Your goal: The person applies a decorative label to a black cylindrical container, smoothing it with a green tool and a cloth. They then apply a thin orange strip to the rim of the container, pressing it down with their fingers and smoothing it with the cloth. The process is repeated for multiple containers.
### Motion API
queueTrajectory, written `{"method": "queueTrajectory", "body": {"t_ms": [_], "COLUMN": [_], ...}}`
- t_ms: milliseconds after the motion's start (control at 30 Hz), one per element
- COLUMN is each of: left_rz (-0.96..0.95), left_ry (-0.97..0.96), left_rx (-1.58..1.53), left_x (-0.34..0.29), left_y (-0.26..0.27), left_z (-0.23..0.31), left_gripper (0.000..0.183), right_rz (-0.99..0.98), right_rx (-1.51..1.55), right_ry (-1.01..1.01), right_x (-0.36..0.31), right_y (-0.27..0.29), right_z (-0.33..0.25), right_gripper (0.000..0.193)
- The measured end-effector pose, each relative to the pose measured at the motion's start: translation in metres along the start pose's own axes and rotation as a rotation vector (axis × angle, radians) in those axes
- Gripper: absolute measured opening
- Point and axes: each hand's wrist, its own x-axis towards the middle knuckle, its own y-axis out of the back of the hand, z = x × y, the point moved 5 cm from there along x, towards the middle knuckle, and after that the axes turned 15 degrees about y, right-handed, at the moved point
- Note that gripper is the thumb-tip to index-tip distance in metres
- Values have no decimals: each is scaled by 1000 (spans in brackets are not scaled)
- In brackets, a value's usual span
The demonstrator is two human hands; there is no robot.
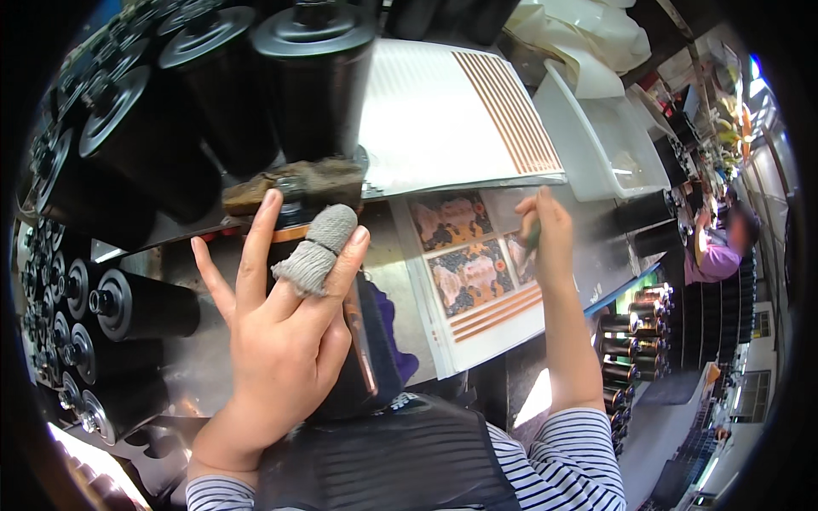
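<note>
Fingers of our left hand (pixel 285 319) are spread wide and raised, gripping nothing, with a grey cloth wrap (pixel 313 249) bound round one fingertip. Beneath that palm lies a dark tool with a reddish strip (pixel 362 341), though we cannot tell whether the hand touches it. Our right hand (pixel 550 234) is curled, pinching what seems to be a small green object (pixel 532 236), too hidden to name, right at the edge of the printed sheet (pixel 469 272) with patterned panels and orange stripes. Black rollers (pixel 136 307) crowd the left side; a white tray (pixel 596 145) sits beyond the sheet.
</note>
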Motion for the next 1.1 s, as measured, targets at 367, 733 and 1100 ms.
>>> {"method": "queueTrajectory", "body": {"t_ms": [367,733,1100], "left_rz": [-375,-582,-132], "left_ry": [126,52,482], "left_rx": [-547,-545,-450], "left_x": [-24,-80,-134], "left_y": [1,-35,2], "left_z": [48,48,-35], "left_gripper": [39,10,10], "right_rz": [-88,-580,-780], "right_rx": [-853,-336,-72], "right_ry": [1039,947,420], "right_x": [-20,-148,-143], "right_y": [-12,-62,-136], "right_z": [-58,-129,-109], "right_gripper": [12,25,15]}}
